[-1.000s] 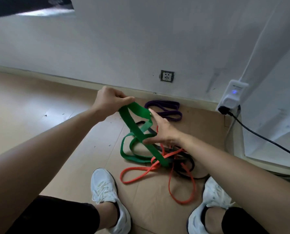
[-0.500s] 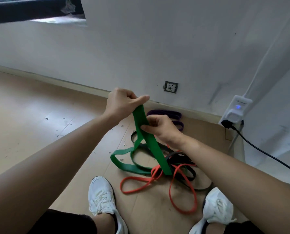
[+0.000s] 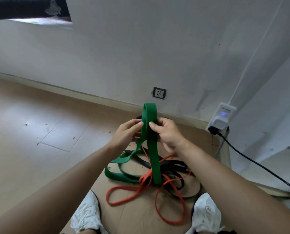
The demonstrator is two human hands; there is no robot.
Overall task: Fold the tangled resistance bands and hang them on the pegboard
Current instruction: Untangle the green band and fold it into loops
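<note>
A wide green resistance band (image 3: 153, 154) rises from the tangle on the floor, its top loop standing above my hands. My left hand (image 3: 126, 132) pinches its left side and my right hand (image 3: 168, 134) pinches its right side, thumbs nearly touching. The band's lower part trails down into a heap with a thin orange band (image 3: 134, 193) and a black band (image 3: 176, 168) on brown cardboard (image 3: 140, 217). A purple band is almost wholly hidden behind my hands. No pegboard is in view.
My two white shoes (image 3: 86, 215) (image 3: 206, 215) flank the heap. A wall socket (image 3: 159, 93) sits low on the white wall. At right, a white adapter (image 3: 222, 119) with a blue light has a black cable (image 3: 259, 166) running along the floor.
Both hands have come together on the green band and lifted it higher, so a loop now stands above them. The purple band has gone out of sight behind my hands.
</note>
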